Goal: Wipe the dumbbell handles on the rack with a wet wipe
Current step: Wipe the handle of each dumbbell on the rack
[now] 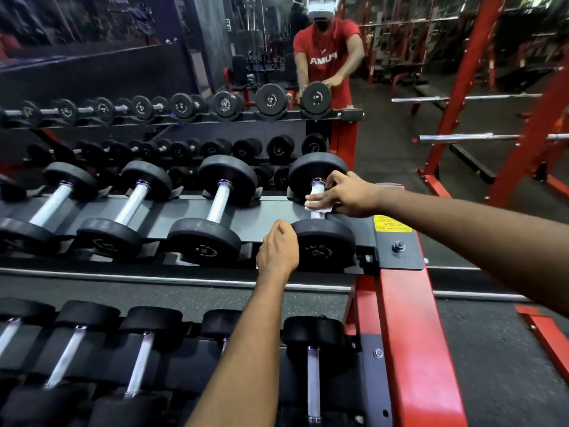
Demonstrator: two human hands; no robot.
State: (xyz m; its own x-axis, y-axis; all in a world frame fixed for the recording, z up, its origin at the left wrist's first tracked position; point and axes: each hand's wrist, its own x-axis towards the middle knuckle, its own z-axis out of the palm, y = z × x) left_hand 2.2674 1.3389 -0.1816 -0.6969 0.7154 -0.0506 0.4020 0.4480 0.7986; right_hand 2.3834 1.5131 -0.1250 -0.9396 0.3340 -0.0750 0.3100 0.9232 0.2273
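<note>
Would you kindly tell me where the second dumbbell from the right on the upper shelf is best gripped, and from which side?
Grip the steel handle at mid-length, from above. The dumbbell lies across the rack with its handle bare and facing up. Its heads look too wide and round to grip.

My right arm reaches in from the right, nearly straight; my right hand curls its fingers over the handle of the end dumbbell, pressing the wet wipe against it. My left hand, forearm stretched forward, grips that dumbbell's near head.
</note>
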